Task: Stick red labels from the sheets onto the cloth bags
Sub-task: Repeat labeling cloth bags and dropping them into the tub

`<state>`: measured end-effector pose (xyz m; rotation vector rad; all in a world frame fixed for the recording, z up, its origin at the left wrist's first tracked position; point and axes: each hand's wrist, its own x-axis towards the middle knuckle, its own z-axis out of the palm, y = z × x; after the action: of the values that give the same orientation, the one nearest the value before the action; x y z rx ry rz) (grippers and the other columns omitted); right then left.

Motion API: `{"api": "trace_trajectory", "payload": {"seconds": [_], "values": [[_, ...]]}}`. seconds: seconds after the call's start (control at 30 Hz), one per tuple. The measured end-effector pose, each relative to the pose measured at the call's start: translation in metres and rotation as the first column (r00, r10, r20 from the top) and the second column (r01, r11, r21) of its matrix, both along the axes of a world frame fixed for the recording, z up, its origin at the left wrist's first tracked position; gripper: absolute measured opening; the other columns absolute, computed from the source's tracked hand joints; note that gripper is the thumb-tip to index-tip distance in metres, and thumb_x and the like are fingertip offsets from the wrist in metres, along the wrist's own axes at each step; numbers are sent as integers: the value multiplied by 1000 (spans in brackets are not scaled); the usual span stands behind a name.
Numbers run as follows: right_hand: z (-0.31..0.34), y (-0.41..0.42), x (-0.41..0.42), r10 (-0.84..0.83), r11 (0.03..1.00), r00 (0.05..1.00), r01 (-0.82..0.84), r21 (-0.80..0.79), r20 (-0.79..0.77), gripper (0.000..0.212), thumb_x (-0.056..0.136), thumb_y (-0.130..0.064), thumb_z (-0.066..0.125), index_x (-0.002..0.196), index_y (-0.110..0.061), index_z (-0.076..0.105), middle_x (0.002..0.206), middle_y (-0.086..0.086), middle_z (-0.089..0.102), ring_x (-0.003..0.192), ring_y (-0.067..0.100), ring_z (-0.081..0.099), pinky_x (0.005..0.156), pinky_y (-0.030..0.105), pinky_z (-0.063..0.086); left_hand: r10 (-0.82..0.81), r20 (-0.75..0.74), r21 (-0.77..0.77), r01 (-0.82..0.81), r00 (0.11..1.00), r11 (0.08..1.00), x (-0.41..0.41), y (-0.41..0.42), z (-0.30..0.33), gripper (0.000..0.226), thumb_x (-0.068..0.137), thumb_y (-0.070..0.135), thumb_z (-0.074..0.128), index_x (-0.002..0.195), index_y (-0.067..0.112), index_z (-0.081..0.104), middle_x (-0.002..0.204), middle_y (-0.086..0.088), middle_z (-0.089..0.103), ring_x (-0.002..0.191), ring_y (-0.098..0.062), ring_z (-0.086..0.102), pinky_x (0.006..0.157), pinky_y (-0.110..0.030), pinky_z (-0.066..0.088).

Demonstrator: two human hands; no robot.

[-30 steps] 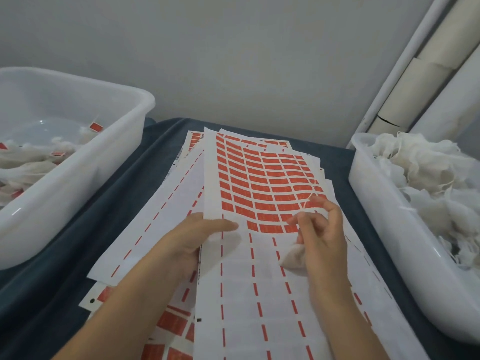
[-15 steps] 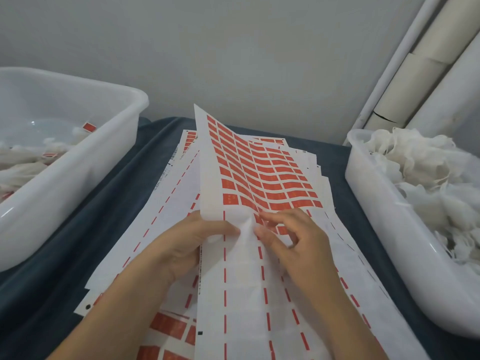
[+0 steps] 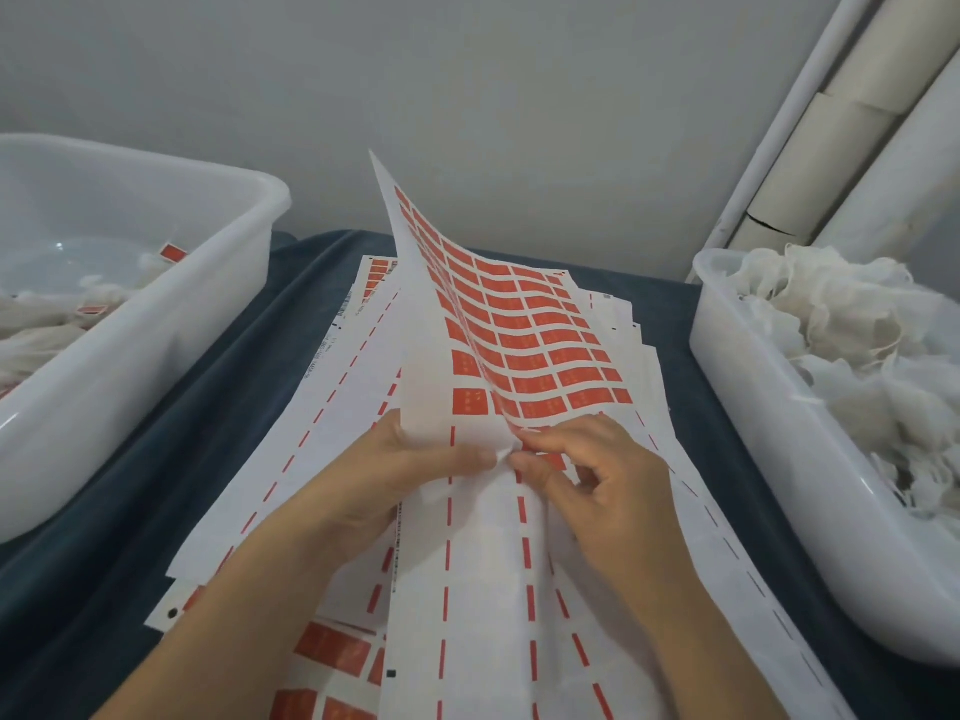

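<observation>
I see two bare forearms coming in from the bottom edge, with no sleeve on either as far as they show. My left hand (image 3: 410, 475) and right hand (image 3: 602, 485) are ungloved. The nails look short and plain, without rings or a watch.

**A makeshift hand-labelling workstation**

A small packing workspace, not a factory line. A table under dark blue cloth (image 3: 156, 485) holds stacked label sheets (image 3: 363, 356) at centre. White plastic tubs flank them: one at 9 o'clock (image 3: 171, 314) with labelled bags, another at 3 o'clock (image 3: 753, 407) heaped with plain cloth bags (image 3: 852, 330). Cardboard tubes (image 3: 810, 148) lean against the bare wall at 1 o'clock.
</observation>
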<state>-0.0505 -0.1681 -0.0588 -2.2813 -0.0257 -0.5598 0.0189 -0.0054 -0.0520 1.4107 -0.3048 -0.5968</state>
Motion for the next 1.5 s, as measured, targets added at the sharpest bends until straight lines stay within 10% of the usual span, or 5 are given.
{"api": "trace_trajectory", "payload": {"seconds": [0.47, 0.67, 0.87, 1.07, 1.5], "values": [[0, -4, 0, 58, 976, 990, -29, -215, 126, 40, 82, -40, 51, 100, -11, 71, 99, -1, 71, 93, -3, 50, 82, 6, 34, 126, 284, 250, -200, 950, 947, -7, -1, 6, 46, 44, 57, 63, 86, 40, 51, 65, 46, 54, 62, 18, 57, 40, -4, 40], [-1, -4, -1, 73, 975, 988, -41, -217, 137, 40, 83, -39, 50, 100, -10, 71, 100, 0, 71, 94, 1, 54, 84, 12, 38, 118, 253, 256, -184, 960, 949, -5, 1, 7, 49, 42, 58, 63, 85, 40, 52, 66, 42, 58, 63, 13, 61, 42, -8, 43], [1, -3, -2, 61, 996, 998, -59, -74, 30, 25, 78, -45, 59, 102, -39, 58, 102, -35, 50, 93, -13, 51, 84, 8, 41, 103, 127, 117, -118, 987, 986, -6, 0, 9, 50, 44, 45, 73, 91, 33, 60, 78, 18, 71, 69, -9, 70, 49, -18, 52], [-2, 1, -1, 23, 972, 984, 20, -236, 174, 28, 77, -31, 64, 95, -11, 72, 96, -1, 71, 92, 0, 53, 81, 11, 41, 134, 131, 134, -152, 982, 979, -4, -1, 6, 57, 39, 48, 73, 93, 34, 60, 79, 23, 70, 73, -4, 69, 52, -19, 52], [4, -7, -3, 138, 967, 985, -112, -227, 104, 35, 84, -36, 53, 101, -11, 71, 101, -2, 70, 95, 3, 57, 88, -1, 37, 93, 168, 151, -119, 981, 981, -2, 3, 10, 50, 45, 47, 71, 92, 35, 57, 78, 21, 70, 71, -9, 70, 53, -20, 54]]}}
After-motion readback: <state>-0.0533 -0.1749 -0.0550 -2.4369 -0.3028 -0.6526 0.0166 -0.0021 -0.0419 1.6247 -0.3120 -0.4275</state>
